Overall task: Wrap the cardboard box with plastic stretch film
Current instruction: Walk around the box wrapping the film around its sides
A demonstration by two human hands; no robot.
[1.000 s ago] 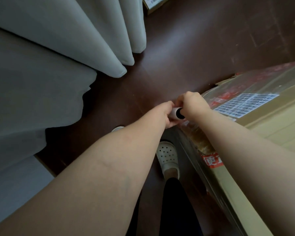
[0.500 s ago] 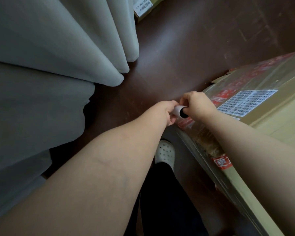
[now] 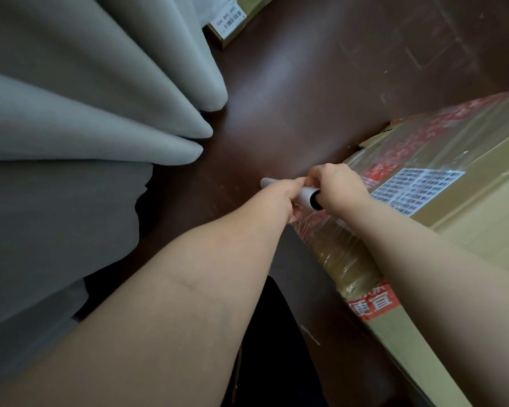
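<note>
One roll of stretch film (image 3: 305, 195), wound on a white tube, is gripped by two bare hands at the near corner of one large cardboard box (image 3: 467, 230) standing on a dark brown floor (image 3: 321, 83). The left hand (image 3: 281, 196) is clenched around the tube's middle, with one white end of the tube seen projecting beyond it toward the floor. The right hand (image 3: 340, 186) is closed over the tube's other end, where the dark open core is visible just beside its fingers. The roll is held just above the box's corner, tilted slightly, and whether it touches the cardboard cannot be told. Clear film (image 3: 347, 259) is seen stretched, wrinkled and glossy, over the box's top and down its near edge. One white barcode label (image 3: 417, 190) and two patches of red printing are visible beneath the film. Three rounded folds of grey curtain (image 3: 100, 113) are shown hanging at left, reaching down to the floor. A second, smaller cardboard box (image 3: 232, 22) with one white label is partly seen at the top edge, well apart from the hands.
</note>
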